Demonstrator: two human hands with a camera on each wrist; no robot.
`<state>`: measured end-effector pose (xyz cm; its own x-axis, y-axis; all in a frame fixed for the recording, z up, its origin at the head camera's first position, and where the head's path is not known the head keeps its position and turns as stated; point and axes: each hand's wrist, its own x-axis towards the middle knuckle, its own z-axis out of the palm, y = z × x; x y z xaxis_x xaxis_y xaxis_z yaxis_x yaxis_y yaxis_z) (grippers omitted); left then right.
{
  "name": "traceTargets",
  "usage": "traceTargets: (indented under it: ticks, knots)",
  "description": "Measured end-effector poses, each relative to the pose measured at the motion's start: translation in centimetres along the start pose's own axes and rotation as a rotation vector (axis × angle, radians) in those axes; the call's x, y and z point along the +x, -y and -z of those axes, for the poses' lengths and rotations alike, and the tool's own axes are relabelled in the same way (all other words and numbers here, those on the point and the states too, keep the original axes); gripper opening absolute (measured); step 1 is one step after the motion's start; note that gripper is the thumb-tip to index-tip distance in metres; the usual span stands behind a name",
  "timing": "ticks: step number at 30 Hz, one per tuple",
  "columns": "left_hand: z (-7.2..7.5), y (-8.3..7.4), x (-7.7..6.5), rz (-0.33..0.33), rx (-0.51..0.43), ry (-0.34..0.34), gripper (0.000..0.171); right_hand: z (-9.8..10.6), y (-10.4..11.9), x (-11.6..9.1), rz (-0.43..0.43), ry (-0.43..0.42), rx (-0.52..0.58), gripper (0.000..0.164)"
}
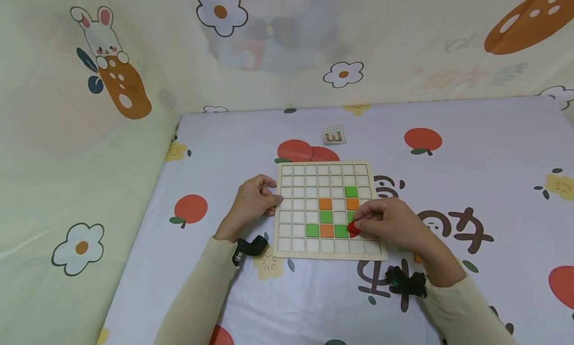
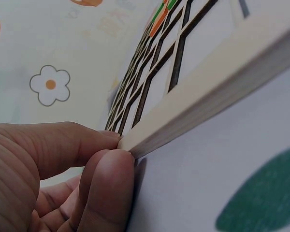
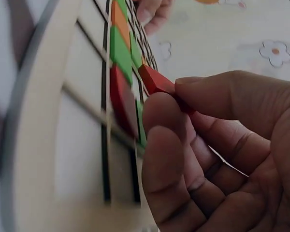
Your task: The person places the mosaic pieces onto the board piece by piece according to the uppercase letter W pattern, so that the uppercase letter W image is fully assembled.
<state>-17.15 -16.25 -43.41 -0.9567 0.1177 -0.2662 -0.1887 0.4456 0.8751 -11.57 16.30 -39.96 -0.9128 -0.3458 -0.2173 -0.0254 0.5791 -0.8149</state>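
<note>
A square wooden grid board (image 1: 331, 258) lies on the table with green and orange square tiles set in several of its cells. My left hand (image 1: 255, 198) pinches the board's left edge between thumb and finger, seen close in the left wrist view. Over the lower right cells, my right hand (image 1: 394, 223) pinches a small red tile (image 3: 157, 81) between thumb and fingertips. Just beside it, a darker red piece (image 3: 123, 99) sits at a cell next to a green tile (image 3: 121, 50). The fingers partly cover the cells there.
A small card with a grid pattern (image 1: 334, 134) lies beyond the board's far edge. Part of an orange piece (image 1: 418, 258) shows under the right wrist. The printed tablecloth (image 1: 233, 175) has fruit and flower pictures, with a patterned curtain (image 1: 278, 86) behind it.
</note>
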Motion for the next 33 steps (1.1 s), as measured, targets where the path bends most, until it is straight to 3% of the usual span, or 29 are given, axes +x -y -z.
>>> traceTargets:
  ticks: [6, 15, 28, 33]
  knots:
    - [0.1, -0.1, -0.1, 0.009, -0.016, 0.006, 0.031, -1.0, 1.3, 1.7, 0.010, 0.125, 0.095, 0.014]
    - [0.2, -0.2, -0.1, -0.002, -0.028, 0.020, 0.031, -2.5, 3.0, 4.3, 0.010, 0.251, 0.146, 0.011]
    - [0.2, -0.1, 0.0, -0.002, -0.023, 0.016, 0.031, -4.0, 5.3, 7.6, 0.149, 0.367, -0.007, 0.015]
    - [0.2, 0.0, 0.1, 0.000, -0.027, 0.018, 0.032, -4.5, 6.0, 8.3, 0.150, 0.412, -0.040, 0.016]
